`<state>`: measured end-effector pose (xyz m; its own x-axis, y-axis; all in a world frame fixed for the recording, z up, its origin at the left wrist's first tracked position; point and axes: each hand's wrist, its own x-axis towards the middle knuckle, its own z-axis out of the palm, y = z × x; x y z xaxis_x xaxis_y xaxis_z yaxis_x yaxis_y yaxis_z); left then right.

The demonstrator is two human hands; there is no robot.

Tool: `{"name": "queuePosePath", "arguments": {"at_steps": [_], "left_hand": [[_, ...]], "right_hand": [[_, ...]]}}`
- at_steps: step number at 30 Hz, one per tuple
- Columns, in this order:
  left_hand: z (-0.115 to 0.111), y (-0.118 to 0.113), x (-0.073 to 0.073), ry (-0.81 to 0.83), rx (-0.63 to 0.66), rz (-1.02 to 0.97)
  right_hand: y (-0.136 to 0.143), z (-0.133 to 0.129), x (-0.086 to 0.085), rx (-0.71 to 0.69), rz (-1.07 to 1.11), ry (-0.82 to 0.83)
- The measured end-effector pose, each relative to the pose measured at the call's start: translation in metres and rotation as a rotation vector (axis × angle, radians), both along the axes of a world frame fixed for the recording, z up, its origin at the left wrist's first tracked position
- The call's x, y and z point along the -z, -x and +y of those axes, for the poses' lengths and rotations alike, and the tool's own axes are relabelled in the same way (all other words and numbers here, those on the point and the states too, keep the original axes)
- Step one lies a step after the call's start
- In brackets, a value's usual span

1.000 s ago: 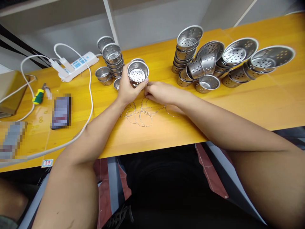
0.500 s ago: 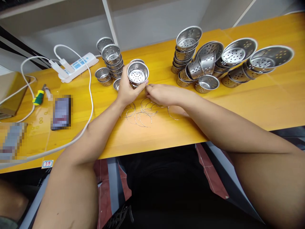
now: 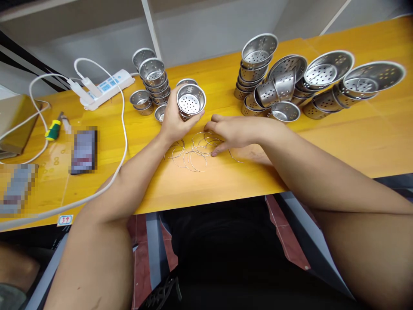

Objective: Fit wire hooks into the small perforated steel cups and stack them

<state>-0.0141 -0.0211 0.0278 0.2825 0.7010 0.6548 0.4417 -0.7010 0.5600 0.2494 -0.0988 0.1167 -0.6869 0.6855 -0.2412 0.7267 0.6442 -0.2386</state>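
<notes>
Head view: where's the perforated cup?

"Held in the left hand's grip, over the worktop, just beyond the curved wires."

"Right hand?"

"Thumb and fingers spread, low by the wires (whether they touch one, I can't tell)."

"Good technique?"

"Steady the cup; pinch one wire only, I'd say, since overlapping ones could snag."

A yellow worktop spreads beneath the right hand. Grey panels rise beyond that hand; red floor tiles lie below it.
</notes>
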Motion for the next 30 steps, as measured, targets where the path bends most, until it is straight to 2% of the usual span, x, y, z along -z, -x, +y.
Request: {"name": "queuePosePath", "arguments": {"at_steps": [6, 12, 16, 22, 26, 30], "left_hand": [[0.0, 0.0, -0.001, 0.028, 0.017, -0.017], [-0.003, 0.001, -0.003, 0.039, 0.011, 0.008], [-0.001, 0.002, 0.0, -0.015, 0.025, -0.004], [0.01, 0.002, 0.011, -0.041, 0.059, -0.054], [0.014, 0.002, 0.015, -0.07, 0.075, -0.084], [0.013, 0.002, 0.013, -0.067, 0.088, -0.087]], "right_hand": [[0.025, -0.011, 0.002, -0.059, 0.065, 0.002], [0.04, -0.018, 0.004, 0.018, 0.057, -0.039], [0.04, -0.017, 0.006, 0.02, 0.126, -0.045], [0.028, -0.011, 0.007, -0.033, 0.326, 0.0], [0.017, -0.011, -0.006, -0.068, 0.483, 0.115], [0.002, -0.014, -0.035, -0.09, 0.824, 0.336]]}}
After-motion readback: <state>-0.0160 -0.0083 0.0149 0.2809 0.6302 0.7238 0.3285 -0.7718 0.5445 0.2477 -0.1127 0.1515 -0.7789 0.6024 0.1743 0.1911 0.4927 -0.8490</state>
